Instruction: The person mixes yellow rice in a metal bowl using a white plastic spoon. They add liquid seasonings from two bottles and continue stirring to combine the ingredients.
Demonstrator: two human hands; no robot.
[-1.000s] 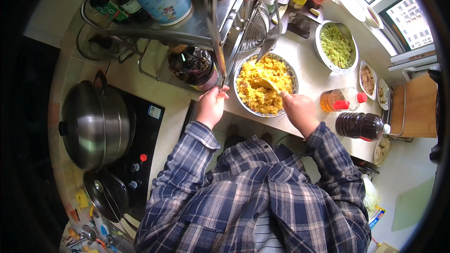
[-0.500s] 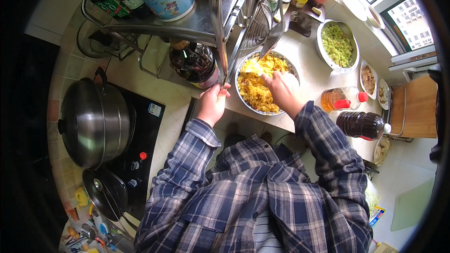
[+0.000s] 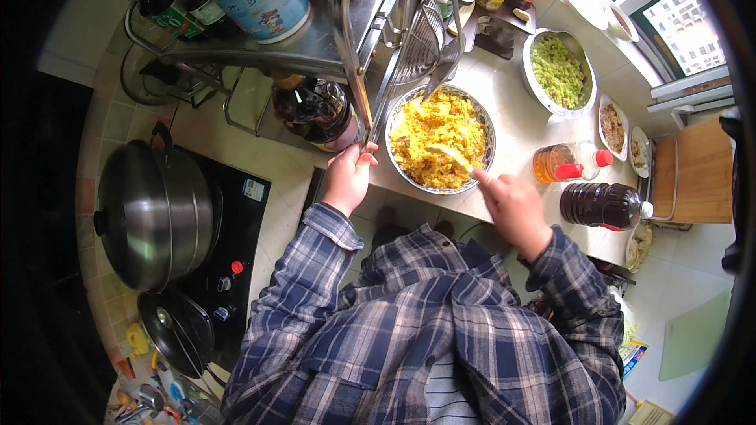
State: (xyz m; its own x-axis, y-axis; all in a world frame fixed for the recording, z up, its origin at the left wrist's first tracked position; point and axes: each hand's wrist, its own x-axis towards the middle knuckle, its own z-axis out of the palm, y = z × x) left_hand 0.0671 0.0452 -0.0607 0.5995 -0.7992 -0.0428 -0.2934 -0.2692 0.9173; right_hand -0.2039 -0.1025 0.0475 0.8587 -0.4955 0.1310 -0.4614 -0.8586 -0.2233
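A patterned round bowl (image 3: 492,138) of crumbly yellow-orange food (image 3: 429,130) stands on the counter in front of me. My right hand (image 3: 516,208), at the bowl's near right rim, is closed on the handle of a spoon (image 3: 450,155), whose head rests on the food. My left hand (image 3: 349,181) is closed just left of the bowl, its fingertips at the lower end of thin metal bars beside the rack; I cannot make out exactly what it grips. A flat metal utensil (image 3: 449,61) reaches over the bowl's far edge.
A bowl of chopped greens (image 3: 587,106) stands at the back right. An amber bottle (image 3: 555,163) and a dark bottle (image 3: 594,205) lie right of the food bowl. The metal rack (image 3: 260,53) overhangs at the upper left, above the stove (image 3: 236,224) bearing a large lidded pot (image 3: 150,216).
My right hand has drawn back toward me and to the right, bringing the spoon from the bowl's far side to its near right. The view has shifted slightly; my left hand stays beside the rack.
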